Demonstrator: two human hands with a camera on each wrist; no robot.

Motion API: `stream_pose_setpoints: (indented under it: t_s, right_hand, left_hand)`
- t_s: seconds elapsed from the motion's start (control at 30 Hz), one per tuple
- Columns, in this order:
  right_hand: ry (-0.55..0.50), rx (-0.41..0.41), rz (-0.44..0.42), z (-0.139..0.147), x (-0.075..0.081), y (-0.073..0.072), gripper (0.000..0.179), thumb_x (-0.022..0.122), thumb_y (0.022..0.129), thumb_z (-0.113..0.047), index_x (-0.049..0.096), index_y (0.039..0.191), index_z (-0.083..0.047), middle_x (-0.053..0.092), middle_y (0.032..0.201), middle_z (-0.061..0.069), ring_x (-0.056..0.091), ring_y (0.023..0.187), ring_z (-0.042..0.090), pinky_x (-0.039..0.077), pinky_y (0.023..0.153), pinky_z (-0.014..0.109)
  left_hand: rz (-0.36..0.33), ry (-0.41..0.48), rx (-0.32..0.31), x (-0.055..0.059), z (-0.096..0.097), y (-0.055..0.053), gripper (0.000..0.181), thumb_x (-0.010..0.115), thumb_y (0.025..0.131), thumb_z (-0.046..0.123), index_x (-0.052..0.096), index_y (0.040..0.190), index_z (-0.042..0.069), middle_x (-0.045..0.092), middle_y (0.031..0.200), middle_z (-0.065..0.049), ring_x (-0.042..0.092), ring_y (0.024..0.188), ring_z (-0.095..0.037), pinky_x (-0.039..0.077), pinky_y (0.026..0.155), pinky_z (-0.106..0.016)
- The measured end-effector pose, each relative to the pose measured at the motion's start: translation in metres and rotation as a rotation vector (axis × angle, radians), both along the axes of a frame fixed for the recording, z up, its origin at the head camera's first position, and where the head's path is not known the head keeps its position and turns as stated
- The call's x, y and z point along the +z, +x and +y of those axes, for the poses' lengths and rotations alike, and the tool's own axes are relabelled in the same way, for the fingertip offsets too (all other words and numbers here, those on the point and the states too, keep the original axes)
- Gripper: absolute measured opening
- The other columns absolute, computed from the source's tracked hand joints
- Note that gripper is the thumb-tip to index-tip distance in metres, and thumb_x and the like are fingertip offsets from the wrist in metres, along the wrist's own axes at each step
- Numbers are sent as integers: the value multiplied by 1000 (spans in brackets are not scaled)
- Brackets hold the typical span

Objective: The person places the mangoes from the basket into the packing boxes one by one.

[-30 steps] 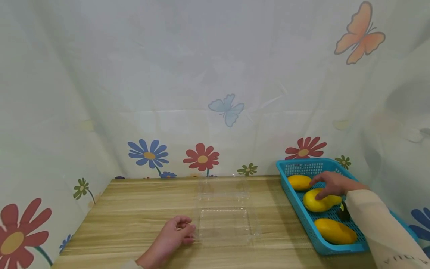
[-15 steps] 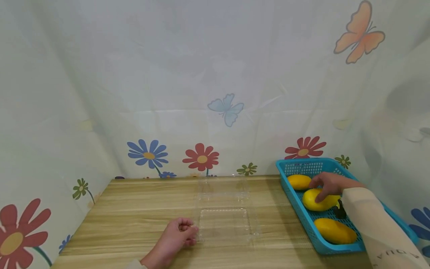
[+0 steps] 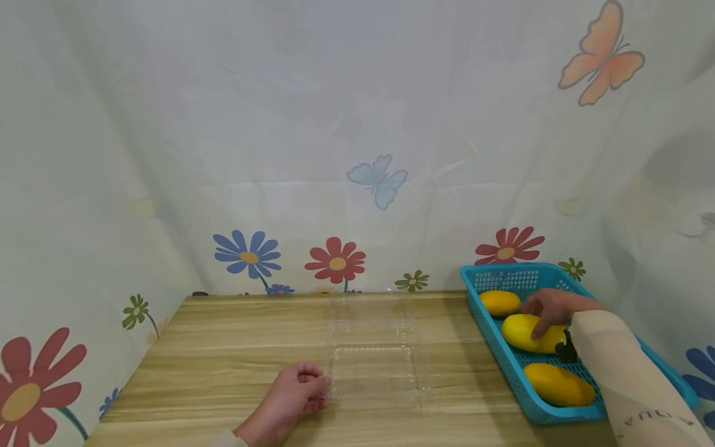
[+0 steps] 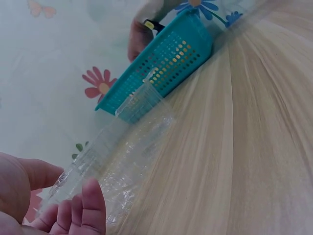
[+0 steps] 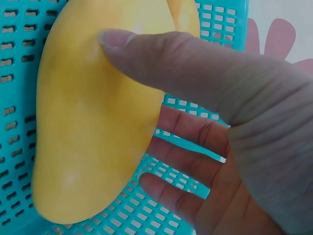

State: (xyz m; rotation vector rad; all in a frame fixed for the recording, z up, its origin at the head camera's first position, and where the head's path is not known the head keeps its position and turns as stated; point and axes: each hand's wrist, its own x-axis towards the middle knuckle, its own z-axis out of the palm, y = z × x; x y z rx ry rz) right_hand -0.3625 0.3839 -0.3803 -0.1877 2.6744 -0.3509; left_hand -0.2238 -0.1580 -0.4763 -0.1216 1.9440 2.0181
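Note:
My right hand [image 3: 550, 310] reaches into the blue basket [image 3: 505, 366] and grips the middle yellow mango [image 3: 522, 332]. In the right wrist view the thumb lies across the top of that mango [image 5: 98, 132], with the other fingers along its side. A clear plastic clamshell box [image 3: 374, 375] lies with its lid up on the wooden table. My left hand [image 3: 298, 391] holds the box's left edge; in the left wrist view its thumb and fingers come round the rim of the clear box [image 4: 117, 171].
A second mango [image 3: 499, 303] lies behind the gripped one, and a third mango [image 3: 558, 385] in front, both inside the basket. The wooden table [image 3: 234, 347] ends at a flower-printed curtain [image 3: 279, 124]. A small black camera [image 3: 566, 347] sits at the right wrist.
The middle mango has turned and shifted slightly left under my right hand, whose thumb has moved further right along it. My left hand has moved a little right, closer onto the box's edge.

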Motion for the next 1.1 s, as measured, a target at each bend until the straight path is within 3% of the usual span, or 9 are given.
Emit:
stream_pose_setpoints:
  t_s: [0.37, 0.77, 0.93, 1.1]
  right_hand:
    - [1, -11, -31, 5, -1, -1, 67, 92, 74, -34, 62, 124, -1, 65, 117, 25, 61, 100, 34, 60, 87, 53]
    - [68, -23, -85, 4, -4, -1, 79, 91, 74, -41, 60, 130, 4, 64, 120, 27, 63, 99, 34, 59, 88, 56]
    - [70, -46, -92, 2, -2, 1, 79, 92, 72, -41, 58, 129, 1, 63, 116, 22, 60, 97, 32, 60, 86, 52]
    - [41, -72, -99, 1, -4, 6, 87, 94, 68, -39, 55, 134, 2, 62, 121, 26, 60, 101, 36, 59, 87, 57]
  left_hand:
    - [-8, 44, 12, 0, 1, -3, 36, 68, 95, 3, 45, 119, -9, 59, 95, -7, 66, 83, -18, 63, 78, -31]
    - [-7, 73, 9, -1, 2, -2, 38, 68, 94, 2, 44, 120, -9, 59, 95, -7, 67, 83, -18, 63, 79, -30]
    - [-5, 77, 19, -2, 2, -3, 37, 68, 94, 2, 44, 120, -9, 60, 93, -7, 68, 83, -19, 63, 79, -32]
    - [-4, 87, 34, -3, 2, -2, 37, 68, 94, 0, 44, 120, -9, 60, 91, -6, 66, 83, -19, 63, 79, -31]
